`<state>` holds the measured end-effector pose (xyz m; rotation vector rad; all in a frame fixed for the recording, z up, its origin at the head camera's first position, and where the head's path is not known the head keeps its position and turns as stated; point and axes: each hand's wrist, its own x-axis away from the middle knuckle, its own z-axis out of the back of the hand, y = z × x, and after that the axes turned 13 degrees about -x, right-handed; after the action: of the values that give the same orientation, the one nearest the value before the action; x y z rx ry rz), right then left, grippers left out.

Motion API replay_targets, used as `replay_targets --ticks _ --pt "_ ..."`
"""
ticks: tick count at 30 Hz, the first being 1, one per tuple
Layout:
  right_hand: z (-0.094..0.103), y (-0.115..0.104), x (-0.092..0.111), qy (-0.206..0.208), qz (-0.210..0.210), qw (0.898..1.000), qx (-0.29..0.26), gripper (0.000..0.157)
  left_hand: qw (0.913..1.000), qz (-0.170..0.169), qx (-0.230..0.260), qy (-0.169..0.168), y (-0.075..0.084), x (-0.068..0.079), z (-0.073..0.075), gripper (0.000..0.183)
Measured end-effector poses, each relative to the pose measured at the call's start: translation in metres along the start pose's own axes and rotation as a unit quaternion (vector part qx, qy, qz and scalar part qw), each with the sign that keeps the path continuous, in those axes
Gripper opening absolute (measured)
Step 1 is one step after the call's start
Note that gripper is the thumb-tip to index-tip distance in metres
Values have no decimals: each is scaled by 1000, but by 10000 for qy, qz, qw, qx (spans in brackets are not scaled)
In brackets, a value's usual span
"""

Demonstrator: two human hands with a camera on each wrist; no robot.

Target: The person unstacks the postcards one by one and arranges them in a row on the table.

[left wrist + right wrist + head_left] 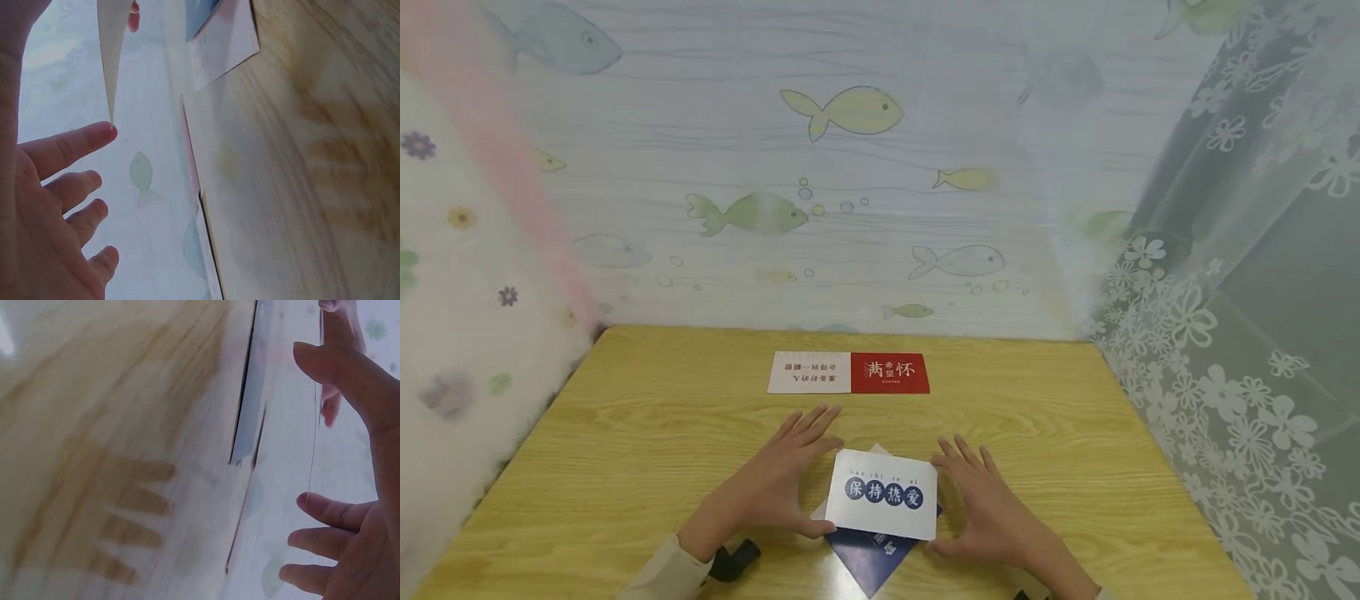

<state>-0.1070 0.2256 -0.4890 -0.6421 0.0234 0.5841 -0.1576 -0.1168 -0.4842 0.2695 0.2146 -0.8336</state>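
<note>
A white card (883, 521) with blue round characters is held up over the table between both hands. My left hand (767, 487) grips its left side, thumb at the lower corner and index fingertip at the upper one. On the opposite side my right hand (992, 512) holds it the same way by thumb and index finger. The left wrist view shows the card's edge (111, 56) against the index fingertip, the other fingers spread. Beneath lies a dark blue and pale card (867, 565), turned cornerwise and partly hidden by the white one.
Farther back on the wood-grain table (662, 417) lies a folded-out card (891, 385), one half white, the other red with characters. Behind it rises a fish-patterned curtain (850, 167). Flowered lace (1225, 383) hangs along the right side, and a flower-patterned cloth (467, 250) along the left.
</note>
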Motion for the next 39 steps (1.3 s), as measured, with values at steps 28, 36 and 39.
replay_targets --ticks 28,36,39 --pt "35 54 -16 447 -226 9927 -1101 103 9993 -5 -336 145 -4 -64 -31 95" --pt "50 103 -22 310 -601 9895 -1278 101 9990 162 -242 -338 -5 -110 -52 96" --pt "59 120 -25 213 -758 9873 -1381 101 9979 211 -301 -533 -6 -128 -58 96"
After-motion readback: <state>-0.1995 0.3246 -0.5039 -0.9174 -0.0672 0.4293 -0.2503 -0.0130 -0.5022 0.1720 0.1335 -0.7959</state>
